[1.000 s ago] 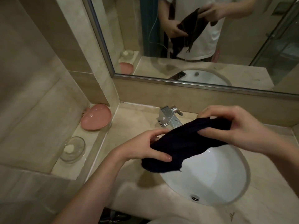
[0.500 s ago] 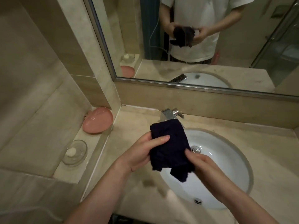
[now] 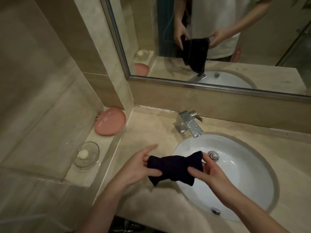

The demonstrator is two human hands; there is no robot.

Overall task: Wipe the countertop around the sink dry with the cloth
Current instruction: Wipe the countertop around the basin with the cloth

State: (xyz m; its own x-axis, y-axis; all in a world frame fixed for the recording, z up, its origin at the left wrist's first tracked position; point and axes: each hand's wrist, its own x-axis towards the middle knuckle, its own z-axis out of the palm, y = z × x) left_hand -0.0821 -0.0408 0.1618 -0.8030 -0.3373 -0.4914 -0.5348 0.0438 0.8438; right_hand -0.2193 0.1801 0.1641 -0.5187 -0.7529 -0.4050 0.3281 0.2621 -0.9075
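1. Two hands on the job: left hand (image 3: 136, 167) pinches one end of the cloth (image 3: 175, 167), right hand (image 3: 212, 172) pinches the other. Thumbs sit on top, fingers curl under, so both grips are closed on fabric, not loose.
2. Cloth is dark and bunched in the middle like a bow tie. It's up in the air, not touching anything below, hanging over the left rim of the sink (image 3: 262, 167) where the basin meets the counter (image 3: 151, 132).
3. The bit that matters: the cloth's long axis runs left to right between the two hands, roughly along the counter's front edge. The left end sits over bare counter and the right end over the basin.
4. So the left hand is nearer the dry-off zone left of the sink. My guess is the move is to bunch the cloth into one hand and drop it flat on that strip.
5. No wiping looks started yet, I'd say. The counter has a dull sheen, but I can't tell wet patches from plain glare.
6. The faucet (image 3: 188, 125) sits behind the basin, well apart from the hands. The pink dish (image 3: 110, 121) and glass dish (image 3: 87, 154) are on the side ledge, off the counter, so they shouldn't get in the way.
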